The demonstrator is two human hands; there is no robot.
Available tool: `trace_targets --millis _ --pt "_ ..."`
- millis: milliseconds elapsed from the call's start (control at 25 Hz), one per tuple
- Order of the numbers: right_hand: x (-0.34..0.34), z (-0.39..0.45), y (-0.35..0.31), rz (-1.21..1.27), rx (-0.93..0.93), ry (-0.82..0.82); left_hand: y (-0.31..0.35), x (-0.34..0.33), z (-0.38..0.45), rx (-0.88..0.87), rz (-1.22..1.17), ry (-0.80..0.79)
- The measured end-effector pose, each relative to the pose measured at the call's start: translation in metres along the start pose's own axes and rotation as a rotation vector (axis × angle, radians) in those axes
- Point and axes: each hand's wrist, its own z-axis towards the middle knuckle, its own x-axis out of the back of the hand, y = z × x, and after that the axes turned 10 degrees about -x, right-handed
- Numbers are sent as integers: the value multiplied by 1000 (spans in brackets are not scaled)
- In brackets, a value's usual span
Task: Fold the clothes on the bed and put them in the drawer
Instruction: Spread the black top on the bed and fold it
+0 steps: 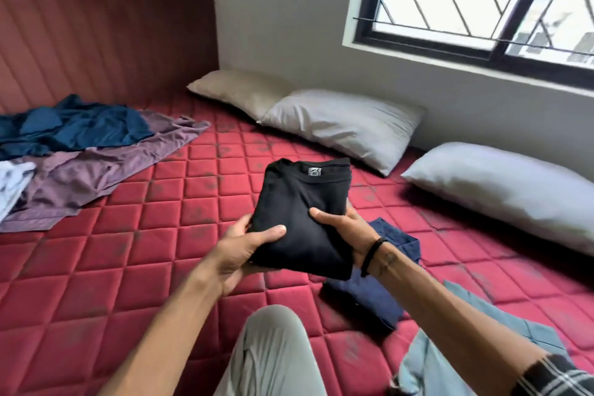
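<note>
Both hands, left hand (247, 244) and right hand (344, 228), grip a folded black cotton t-shirt (302, 215) above the red quilted mattress (144, 267), folded navy garment (369, 296) near right, crumpled blue-and-purple pile (80, 145) far left still unfolded, drawer nowhere in sight.

Both hands, left hand (239, 247) and right hand (345, 230), hold a folded black shirt (302, 219) above the bed (160, 235); unfolded clothes (80, 151) lie near its headboard.

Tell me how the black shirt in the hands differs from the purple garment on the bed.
The black shirt is folded into a compact rectangle; the purple garment lies spread out and rumpled. The black shirt is held above the mattress by the left hand and right hand; the purple garment rests on the mattress, partly under a blue garment. Both are plain-coloured.
</note>
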Motion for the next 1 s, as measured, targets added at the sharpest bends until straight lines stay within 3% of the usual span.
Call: trace_targets --millis 200,360,680,880,960,1000 --pt "59 50 -27 -7 111 107 -21 -50 79 -53 -17 110" --pt "69 125 -46 -66 188 144 -31 -45 145 -169 -12 193" --pt "97 211 48 -525 94 308 -154 21 201 -9 434 402" --pt "83 205 25 -705 -73 479 -136 9 184 -2 566 299" --pt "57 183 12 -1057 -5 633 -137 22 173 54 644 198" --pt "42 169 9 -1292 154 645 -133 30 162 71 706 130"
